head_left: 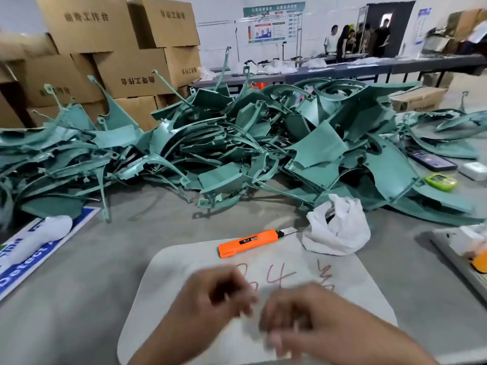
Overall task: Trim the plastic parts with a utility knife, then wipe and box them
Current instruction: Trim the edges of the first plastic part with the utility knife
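Note:
A big heap of green plastic parts (237, 143) covers the back of the grey table. In front of it lies an orange utility knife (250, 242) with its blade out, at the far edge of a white sheet (184, 262) with red writing. A crumpled white cloth (340, 230) sits just right of the knife. My left hand (218, 293) and my right hand (297, 314) hover close together over the sheet, blurred, fingers loosely curled and holding nothing I can see. Both hands are nearer to me than the knife and apart from it.
Stacked cardboard boxes (110, 56) stand behind the heap on the left. A blue and white sign (15, 272) with a white roll (42, 238) lies at the left. A phone (432, 160), a green device (441, 181) and a tray (463, 254) are on the right. People stand far back.

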